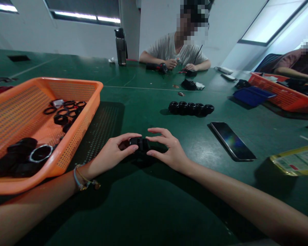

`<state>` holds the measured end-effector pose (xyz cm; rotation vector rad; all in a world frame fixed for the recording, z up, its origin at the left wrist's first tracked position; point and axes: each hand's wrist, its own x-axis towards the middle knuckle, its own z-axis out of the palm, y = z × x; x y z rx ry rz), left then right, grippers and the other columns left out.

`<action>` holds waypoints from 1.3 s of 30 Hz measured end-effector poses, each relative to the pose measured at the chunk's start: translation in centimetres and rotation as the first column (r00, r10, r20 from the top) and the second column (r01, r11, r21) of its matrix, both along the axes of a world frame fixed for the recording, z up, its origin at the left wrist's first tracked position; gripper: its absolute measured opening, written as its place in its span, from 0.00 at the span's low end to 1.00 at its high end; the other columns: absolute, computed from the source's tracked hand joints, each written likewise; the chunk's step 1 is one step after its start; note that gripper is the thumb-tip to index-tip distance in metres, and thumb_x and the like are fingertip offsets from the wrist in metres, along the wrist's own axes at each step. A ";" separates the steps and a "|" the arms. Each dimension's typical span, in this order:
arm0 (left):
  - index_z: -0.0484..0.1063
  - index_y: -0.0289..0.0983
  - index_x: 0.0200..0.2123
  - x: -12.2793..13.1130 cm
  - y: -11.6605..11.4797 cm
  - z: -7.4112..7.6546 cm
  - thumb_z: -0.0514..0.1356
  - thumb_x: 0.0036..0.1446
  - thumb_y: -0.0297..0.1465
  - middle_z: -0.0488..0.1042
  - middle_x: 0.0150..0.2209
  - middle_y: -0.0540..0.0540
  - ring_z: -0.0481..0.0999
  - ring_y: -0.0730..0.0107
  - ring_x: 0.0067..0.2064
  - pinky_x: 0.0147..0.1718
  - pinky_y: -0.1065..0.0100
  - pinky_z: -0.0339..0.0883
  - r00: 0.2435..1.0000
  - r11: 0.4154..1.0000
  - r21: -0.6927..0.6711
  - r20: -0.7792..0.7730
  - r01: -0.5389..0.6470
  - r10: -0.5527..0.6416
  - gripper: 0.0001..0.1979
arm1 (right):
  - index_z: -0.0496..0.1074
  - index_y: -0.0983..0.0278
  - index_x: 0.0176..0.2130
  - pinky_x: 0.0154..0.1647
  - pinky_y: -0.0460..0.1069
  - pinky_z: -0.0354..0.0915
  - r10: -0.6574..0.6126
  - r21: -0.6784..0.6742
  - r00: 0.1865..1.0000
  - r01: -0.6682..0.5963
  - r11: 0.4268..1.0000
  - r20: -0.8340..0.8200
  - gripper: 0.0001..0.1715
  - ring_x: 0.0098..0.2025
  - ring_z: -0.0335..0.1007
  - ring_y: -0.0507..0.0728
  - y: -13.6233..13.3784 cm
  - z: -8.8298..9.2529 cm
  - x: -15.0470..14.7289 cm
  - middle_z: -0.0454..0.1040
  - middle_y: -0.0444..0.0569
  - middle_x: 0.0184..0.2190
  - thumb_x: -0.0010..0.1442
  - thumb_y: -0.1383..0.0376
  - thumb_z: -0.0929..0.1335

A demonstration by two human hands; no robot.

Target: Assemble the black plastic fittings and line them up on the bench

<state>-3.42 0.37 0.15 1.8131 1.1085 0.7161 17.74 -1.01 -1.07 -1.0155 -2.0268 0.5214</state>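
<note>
Nearest us, our two bare forearms reach in from the lower corners over the green tabletop, with thin bracelets around the left wrist. Beside the left forearm stands an orange basket, holding black rings, larger black pieces and a silvery ring. At the middle, our left hand has its grip closed on a small black part, pinched between thumb and fingers just above the tabletop. Our right hand comes to the part's right end with its grip partly spread; we cannot tell whether its fingertips touch it. To the right we see a yellow-edged container and, farther left, a dark phone lying flat. Beyond our hands, five black fittings sit side by side in a row. Farther off, a blue tray lies near a second orange basket. At the far edge, a dark bottle stands upright, left of a seated person in a pale shirt.
</note>
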 end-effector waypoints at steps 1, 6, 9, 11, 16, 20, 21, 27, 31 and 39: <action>0.71 0.35 0.48 0.0 0.0 0.0 0.57 0.50 0.41 0.76 0.36 0.45 0.73 0.66 0.34 0.32 0.69 0.68 1.000 1.000 0.001 0.006 0.000 0.000 0.24 | 0.74 0.60 0.43 0.52 0.60 0.63 0.008 -0.002 1.000 -0.008 1.000 -0.001 0.15 0.54 0.65 0.60 0.0 0.0 0.0 0.71 0.52 0.50 0.52 0.65 0.72; 0.72 0.35 0.47 -0.1 0.0 0.0 0.57 0.50 0.40 0.77 0.37 0.45 0.74 0.65 0.36 0.34 0.67 0.70 1.000 1.000 0.016 0.020 0.020 -0.020 0.23 | 0.73 0.60 0.44 0.47 0.57 0.67 0.016 -0.017 1.000 -0.016 1.000 -0.003 0.16 0.47 0.69 0.58 -0.2 0.0 -0.1 0.74 0.51 0.44 0.53 0.67 0.70; 0.71 0.35 0.47 -0.1 0.0 0.0 0.58 0.50 0.40 0.77 0.40 0.44 0.75 0.64 0.38 0.37 0.66 0.70 0.999 1.000 0.009 0.025 0.029 -0.030 0.23 | 0.72 0.61 0.46 0.45 0.55 0.68 0.024 0.041 1.000 -0.024 0.999 0.001 0.18 0.45 0.69 0.57 -0.3 -0.1 -0.2 0.75 0.51 0.42 0.54 0.69 0.70; 0.71 0.34 0.48 -0.1 -0.1 0.1 0.58 0.50 0.39 0.77 0.40 0.44 0.75 0.64 0.38 0.38 0.66 0.71 0.999 0.999 0.003 0.018 0.034 -0.034 0.23 | 0.72 0.61 0.45 0.44 0.54 0.68 0.041 0.074 0.999 -0.042 0.996 0.010 0.16 0.44 0.70 0.57 -0.3 -0.1 -0.2 0.76 0.50 0.40 0.55 0.69 0.69; 0.73 0.35 0.44 -0.2 0.0 0.1 0.57 0.51 0.37 0.74 0.45 0.42 0.74 0.64 0.41 0.38 0.67 0.70 0.998 0.994 0.098 0.004 0.056 -0.057 0.18 | 0.73 0.62 0.44 0.43 0.53 0.69 0.057 0.095 0.998 -0.059 0.994 0.020 0.15 0.42 0.71 0.56 -0.3 -0.2 -0.2 0.77 0.50 0.39 0.54 0.69 0.70; 0.72 0.36 0.44 -0.2 0.0 0.2 0.58 0.52 0.37 0.73 0.43 0.43 0.73 0.63 0.42 0.39 0.66 0.70 0.996 0.989 0.123 -0.002 0.085 -0.086 0.17 | 0.73 0.60 0.44 0.42 0.52 0.69 0.050 0.066 0.998 -0.052 0.996 0.028 0.15 0.41 0.71 0.55 -0.3 -0.2 -0.2 0.77 0.48 0.38 0.55 0.69 0.70; 0.72 0.36 0.44 -0.3 0.0 0.2 0.59 0.51 0.37 0.73 0.42 0.43 0.73 0.63 0.42 0.39 0.66 0.69 0.996 0.989 0.119 -0.001 0.089 -0.089 0.18 | 0.73 0.60 0.44 0.41 0.52 0.69 0.049 0.057 0.998 -0.051 0.997 0.029 0.15 0.41 0.72 0.55 -0.3 -0.1 -0.3 0.77 0.48 0.38 0.55 0.68 0.70; 0.71 0.37 0.44 -0.3 -0.1 0.2 0.62 0.50 0.37 0.72 0.45 0.43 0.73 0.63 0.44 0.44 0.64 0.68 0.994 0.983 0.153 0.009 0.105 -0.107 0.18 | 0.73 0.61 0.45 0.42 0.52 0.70 0.051 0.039 0.998 -0.052 0.998 0.029 0.16 0.41 0.73 0.55 -0.3 -0.2 -0.2 0.77 0.49 0.39 0.55 0.68 0.69; 0.71 0.37 0.44 -0.2 -0.1 0.0 0.61 0.50 0.38 0.72 0.43 0.44 0.73 0.63 0.42 0.42 0.64 0.69 0.996 0.986 0.143 0.002 0.091 -0.092 0.18 | 0.73 0.60 0.46 0.43 0.53 0.70 0.056 0.046 0.998 -0.057 0.997 0.033 0.18 0.42 0.73 0.56 -0.3 -0.3 -0.1 0.77 0.49 0.40 0.54 0.67 0.70; 0.71 0.36 0.44 -0.1 -0.1 0.1 0.61 0.50 0.38 0.73 0.42 0.44 0.73 0.63 0.41 0.40 0.65 0.69 0.996 0.989 0.111 -0.004 0.093 -0.093 0.19 | 0.74 0.61 0.44 0.43 0.54 0.69 0.048 0.073 0.998 -0.050 0.996 0.031 0.17 0.40 0.72 0.56 -0.3 -0.2 -0.3 0.78 0.48 0.37 0.52 0.70 0.71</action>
